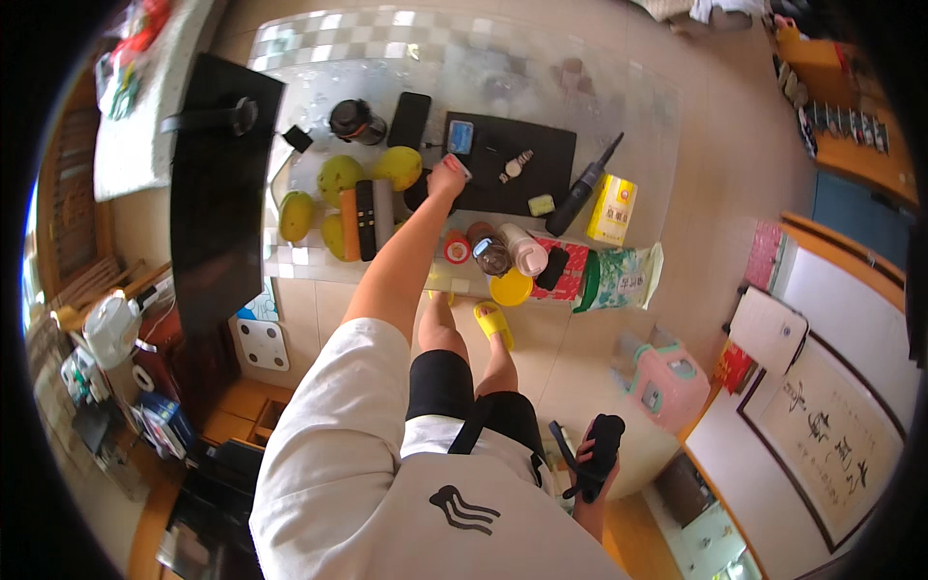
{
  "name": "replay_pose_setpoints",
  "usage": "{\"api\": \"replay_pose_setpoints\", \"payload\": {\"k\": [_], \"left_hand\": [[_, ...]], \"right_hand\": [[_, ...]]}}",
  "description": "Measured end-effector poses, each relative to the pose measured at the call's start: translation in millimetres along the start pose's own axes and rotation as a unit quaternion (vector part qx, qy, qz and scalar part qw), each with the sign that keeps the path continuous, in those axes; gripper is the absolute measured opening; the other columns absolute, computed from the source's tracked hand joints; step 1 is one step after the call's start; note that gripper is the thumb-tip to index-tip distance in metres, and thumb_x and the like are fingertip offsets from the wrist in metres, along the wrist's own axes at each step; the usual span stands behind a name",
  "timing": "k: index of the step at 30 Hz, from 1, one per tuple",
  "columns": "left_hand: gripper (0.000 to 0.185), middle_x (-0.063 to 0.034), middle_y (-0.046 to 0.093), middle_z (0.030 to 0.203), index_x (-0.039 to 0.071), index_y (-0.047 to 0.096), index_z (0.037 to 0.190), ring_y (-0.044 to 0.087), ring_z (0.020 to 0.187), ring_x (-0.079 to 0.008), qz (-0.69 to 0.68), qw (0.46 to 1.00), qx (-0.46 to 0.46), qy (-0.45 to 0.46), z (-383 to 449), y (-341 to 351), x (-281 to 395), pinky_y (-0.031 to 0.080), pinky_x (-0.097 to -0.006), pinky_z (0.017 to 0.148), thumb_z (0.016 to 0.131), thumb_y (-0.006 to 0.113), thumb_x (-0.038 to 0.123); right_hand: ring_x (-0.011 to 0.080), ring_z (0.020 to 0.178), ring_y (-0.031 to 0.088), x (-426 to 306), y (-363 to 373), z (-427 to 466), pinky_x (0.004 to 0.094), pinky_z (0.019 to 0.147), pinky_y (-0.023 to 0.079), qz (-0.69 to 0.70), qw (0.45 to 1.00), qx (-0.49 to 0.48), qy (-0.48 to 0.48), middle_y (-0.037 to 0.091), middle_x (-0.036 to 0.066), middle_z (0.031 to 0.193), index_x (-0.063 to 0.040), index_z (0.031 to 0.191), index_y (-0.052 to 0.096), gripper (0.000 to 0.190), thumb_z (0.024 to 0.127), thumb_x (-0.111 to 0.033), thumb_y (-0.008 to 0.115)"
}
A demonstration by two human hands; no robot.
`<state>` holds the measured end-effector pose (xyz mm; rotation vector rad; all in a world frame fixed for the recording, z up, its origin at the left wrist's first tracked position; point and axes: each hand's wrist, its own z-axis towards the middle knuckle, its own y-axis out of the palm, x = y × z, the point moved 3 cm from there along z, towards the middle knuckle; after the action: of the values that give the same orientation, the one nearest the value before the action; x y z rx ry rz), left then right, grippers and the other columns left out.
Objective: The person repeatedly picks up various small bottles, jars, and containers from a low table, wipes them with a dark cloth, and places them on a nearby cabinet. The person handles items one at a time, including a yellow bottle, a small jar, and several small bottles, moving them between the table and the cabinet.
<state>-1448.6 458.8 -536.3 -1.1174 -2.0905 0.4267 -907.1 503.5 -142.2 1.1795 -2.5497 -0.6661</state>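
My left hand [446, 178] reaches over the glass table [507, 87], its fingers around a small pink-and-white flat item [458, 168]. That hand is at the left edge of a black mat [493, 192]. On the mat lie a blue-faced card or small box [460, 137], a wristwatch [515, 167] and a pale green small packet [541, 205]. A round black thing [415, 190] is partly hidden beneath my wrist. Down by my side, my right hand [611, 475] grips a black handheld object with a strap [605, 449]; what it is I cannot tell.
Left on the table are green-yellow mangoes [341, 179], upright cases [365, 221], a black-lidded jar [357, 122] and a phone [409, 119]. A pink tumbler [523, 250], yellow lid [511, 287], black wand-like tool [576, 199] and yellow packet [612, 210] line the right. A monitor [225, 188] stands left.
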Motion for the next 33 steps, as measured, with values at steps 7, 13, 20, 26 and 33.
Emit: {"api": "replay_pose_setpoints", "payload": {"k": [7,13,20,26,33], "left_hand": [[0.064,-0.0208,0.067,0.111,-0.001,0.061,0.111,0.065,0.105,-0.0352,-0.078,0.987,0.085,-0.113,61,53,-39,0.051,-0.0438,0.092,0.068,0.081,0.042],[0.047,-0.0151,0.071,0.090,0.004,0.066,0.088,0.069,0.081,-0.0281,-0.176,0.979,0.008,-0.102,64,44,-55,0.055,-0.0380,0.076,0.057,0.091,0.030],[0.013,-0.0069,0.063,0.082,0.009,0.061,0.096,0.060,0.069,-0.0193,-0.530,0.734,-0.322,-0.276,-35,-14,-60,0.043,-0.0305,0.053,0.087,0.070,0.013],[0.056,-0.0130,0.058,0.125,0.010,0.049,0.134,0.054,0.123,-0.0306,-0.699,0.572,-0.425,0.056,-221,-165,4,0.039,-0.0567,0.107,0.083,0.071,0.008],[0.026,-0.0206,0.038,0.150,0.012,0.049,0.111,0.039,0.138,-0.0398,-0.770,0.535,-0.290,0.194,-425,-262,62,0.034,-0.0684,0.108,0.090,0.064,0.008]], "right_hand": [[0.0234,0.107,0.057,46,-10,-12,0.0364,0.082,0.056,0.073,0.990,0.085,-0.081,0.052,0.013,0.129,-0.005,0.138,0.042,0.061,0.088,-0.030,0.065],[0.0235,0.101,0.059,62,9,-7,0.0344,0.079,0.057,0.034,0.989,0.122,-0.076,0.055,0.013,0.116,-0.003,0.133,0.045,0.059,0.087,-0.033,0.067],[0.0237,0.090,0.061,42,15,0,0.0327,0.073,0.058,-0.070,0.987,0.129,-0.058,0.058,0.015,0.107,-0.002,0.127,0.049,0.054,0.088,-0.037,0.065],[0.0229,0.106,0.057,4,39,32,0.0367,0.082,0.053,-0.152,0.982,-0.068,0.094,0.054,0.010,0.130,-0.007,0.136,0.048,0.055,0.090,-0.032,0.063],[0.0209,0.100,0.061,45,177,55,0.0335,0.080,0.054,-0.382,0.881,-0.221,0.170,0.059,0.009,0.125,-0.004,0.135,0.050,0.051,0.092,-0.029,0.061]]}}
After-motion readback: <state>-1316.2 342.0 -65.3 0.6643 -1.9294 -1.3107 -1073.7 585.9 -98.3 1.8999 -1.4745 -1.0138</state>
